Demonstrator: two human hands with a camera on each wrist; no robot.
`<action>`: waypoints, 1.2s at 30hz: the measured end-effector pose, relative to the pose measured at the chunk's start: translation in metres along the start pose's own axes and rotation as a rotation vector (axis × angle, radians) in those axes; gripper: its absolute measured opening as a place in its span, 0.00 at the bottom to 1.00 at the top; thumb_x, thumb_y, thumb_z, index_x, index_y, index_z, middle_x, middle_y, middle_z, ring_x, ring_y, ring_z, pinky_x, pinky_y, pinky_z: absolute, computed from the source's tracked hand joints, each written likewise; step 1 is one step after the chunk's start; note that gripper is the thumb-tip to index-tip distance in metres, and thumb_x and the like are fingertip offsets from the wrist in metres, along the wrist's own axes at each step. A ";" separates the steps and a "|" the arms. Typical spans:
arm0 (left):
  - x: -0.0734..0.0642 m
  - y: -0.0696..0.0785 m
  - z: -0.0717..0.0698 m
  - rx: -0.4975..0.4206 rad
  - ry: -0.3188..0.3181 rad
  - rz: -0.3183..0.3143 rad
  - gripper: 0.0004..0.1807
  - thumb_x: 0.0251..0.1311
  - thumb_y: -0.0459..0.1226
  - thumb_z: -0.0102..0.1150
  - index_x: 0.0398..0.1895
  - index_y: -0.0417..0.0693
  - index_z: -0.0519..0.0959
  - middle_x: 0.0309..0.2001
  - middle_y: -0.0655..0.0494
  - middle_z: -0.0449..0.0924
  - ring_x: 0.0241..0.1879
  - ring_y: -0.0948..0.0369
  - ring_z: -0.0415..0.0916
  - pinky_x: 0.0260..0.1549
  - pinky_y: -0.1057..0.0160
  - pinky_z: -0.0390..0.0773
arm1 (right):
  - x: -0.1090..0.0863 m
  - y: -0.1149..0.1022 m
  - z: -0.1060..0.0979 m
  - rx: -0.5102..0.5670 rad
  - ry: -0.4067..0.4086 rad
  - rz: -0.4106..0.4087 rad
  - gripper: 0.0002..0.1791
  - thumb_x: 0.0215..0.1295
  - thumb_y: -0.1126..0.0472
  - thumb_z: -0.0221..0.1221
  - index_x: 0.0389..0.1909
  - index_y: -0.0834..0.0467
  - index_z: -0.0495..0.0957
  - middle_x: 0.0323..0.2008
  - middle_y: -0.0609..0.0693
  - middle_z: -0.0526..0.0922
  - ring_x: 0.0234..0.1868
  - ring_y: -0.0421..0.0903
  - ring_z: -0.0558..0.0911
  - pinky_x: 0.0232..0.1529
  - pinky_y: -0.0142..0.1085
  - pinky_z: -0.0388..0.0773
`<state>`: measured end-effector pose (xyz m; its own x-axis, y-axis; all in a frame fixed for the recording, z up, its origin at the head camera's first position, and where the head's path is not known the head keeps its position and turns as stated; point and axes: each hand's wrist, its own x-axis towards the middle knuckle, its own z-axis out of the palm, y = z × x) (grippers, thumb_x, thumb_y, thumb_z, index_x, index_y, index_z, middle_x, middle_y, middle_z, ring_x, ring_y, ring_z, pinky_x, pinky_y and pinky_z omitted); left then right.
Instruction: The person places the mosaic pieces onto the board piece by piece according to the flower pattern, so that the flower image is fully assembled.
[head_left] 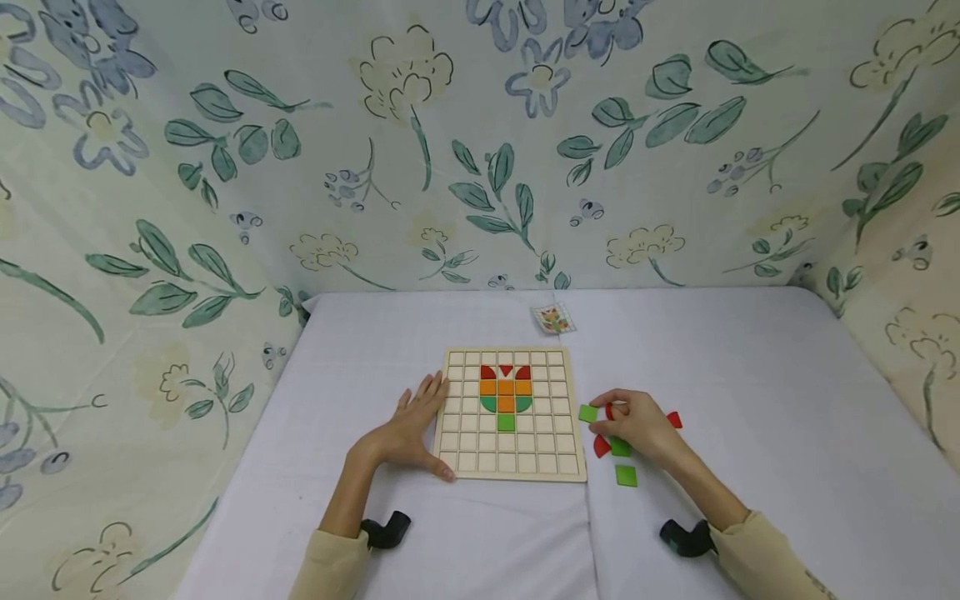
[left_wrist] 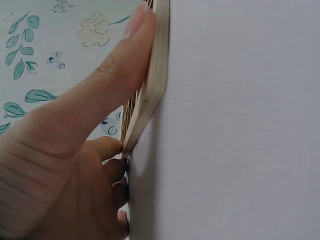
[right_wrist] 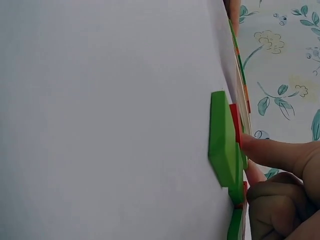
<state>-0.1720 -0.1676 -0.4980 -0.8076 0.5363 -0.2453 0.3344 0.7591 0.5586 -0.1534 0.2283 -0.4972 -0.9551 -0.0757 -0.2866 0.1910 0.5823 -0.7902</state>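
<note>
My left hand (head_left: 408, 429) lies along the left side of a wooden grid board (head_left: 555, 437), fingers extended at its edge and thumb on the near left corner. Red, orange and green tiles (head_left: 506, 387) form a tulip-like figure on the board, with a green square (head_left: 506, 422) lowest. Just right of the board, my right hand (head_left: 637, 425) pinches a green square tile (head_left: 588, 413) between thumb and forefinger. Beneath and around that hand are a green tile (head_left: 620, 447), a red rounded tile (head_left: 602, 447) and another red piece (head_left: 675, 419). In the right wrist view, a green tile (right_wrist: 222, 140) stands nearest the camera.
Nearer the person lies a loose green square (head_left: 626, 476). A small patterned card or packet (head_left: 553, 318) is behind the board. White cloth (head_left: 787, 417) covers the table, and a floral curtain (head_left: 495, 167) hangs at the back and sides.
</note>
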 end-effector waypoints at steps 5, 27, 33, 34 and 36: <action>0.000 0.000 0.000 -0.001 0.000 0.005 0.83 0.34 0.58 0.86 0.84 0.40 0.35 0.85 0.44 0.26 0.85 0.45 0.24 0.81 0.36 0.30 | 0.000 0.001 0.001 -0.001 0.007 0.006 0.23 0.63 0.61 0.71 0.57 0.63 0.80 0.16 0.45 0.62 0.18 0.41 0.61 0.19 0.30 0.57; -0.001 0.000 -0.001 -0.001 -0.004 0.000 0.84 0.33 0.57 0.87 0.84 0.40 0.35 0.85 0.43 0.26 0.85 0.45 0.23 0.81 0.36 0.30 | 0.002 -0.005 -0.006 0.033 0.054 -0.072 0.21 0.66 0.60 0.69 0.56 0.66 0.83 0.14 0.43 0.60 0.16 0.38 0.63 0.17 0.29 0.59; 0.000 0.000 -0.001 0.009 -0.015 -0.009 0.84 0.34 0.57 0.86 0.84 0.41 0.35 0.85 0.45 0.25 0.85 0.46 0.22 0.81 0.37 0.29 | 0.000 -0.008 -0.002 0.062 0.041 -0.068 0.20 0.67 0.61 0.68 0.57 0.65 0.82 0.15 0.43 0.58 0.16 0.38 0.60 0.18 0.28 0.58; 0.001 0.000 -0.001 0.012 -0.017 -0.012 0.84 0.34 0.57 0.86 0.84 0.42 0.34 0.85 0.46 0.25 0.85 0.47 0.22 0.82 0.37 0.28 | 0.000 -0.009 0.000 0.065 0.037 -0.067 0.20 0.66 0.61 0.68 0.57 0.64 0.82 0.15 0.43 0.58 0.16 0.38 0.60 0.17 0.28 0.58; 0.000 0.000 -0.001 0.012 -0.015 -0.014 0.84 0.34 0.57 0.86 0.84 0.42 0.34 0.85 0.45 0.25 0.85 0.47 0.22 0.82 0.37 0.29 | -0.002 -0.012 0.004 0.075 0.027 -0.070 0.20 0.66 0.61 0.69 0.57 0.63 0.83 0.15 0.43 0.57 0.16 0.38 0.57 0.17 0.28 0.55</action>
<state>-0.1729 -0.1679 -0.4970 -0.8047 0.5312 -0.2651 0.3293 0.7709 0.5452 -0.1530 0.2181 -0.4891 -0.9722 -0.0917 -0.2155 0.1391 0.5141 -0.8464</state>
